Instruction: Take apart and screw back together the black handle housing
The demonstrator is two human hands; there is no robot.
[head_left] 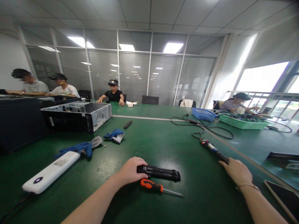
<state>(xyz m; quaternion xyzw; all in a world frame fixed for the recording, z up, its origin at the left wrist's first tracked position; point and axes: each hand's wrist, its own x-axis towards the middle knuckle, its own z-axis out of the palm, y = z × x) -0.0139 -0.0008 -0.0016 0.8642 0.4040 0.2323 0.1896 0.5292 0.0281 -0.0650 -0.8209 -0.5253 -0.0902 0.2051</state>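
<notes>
My left hand (133, 170) is closed round the left end of a black elongated plastic casing (163, 172), which lies on the green table. Just in front of the casing is a screwdriver (151, 185) with an orange and black handle, its shaft pointing right. Off to the right, my right hand (238, 171) grips the near end of a slim black and silver corded device (215, 151). Small coloured parts show at its far end, where a black cable (197, 134) trails off. Most of my right fingers are hidden beneath the hand.
Blue work gloves (87, 148) and a white power strip (52, 171) lie at left, below an open computer case (77, 116). A small dark bar (128, 124) sits mid-table. Blue (204, 114) and green baskets (243, 122) stand right; a phone-like slab (283, 199) lies near. Several people sit around.
</notes>
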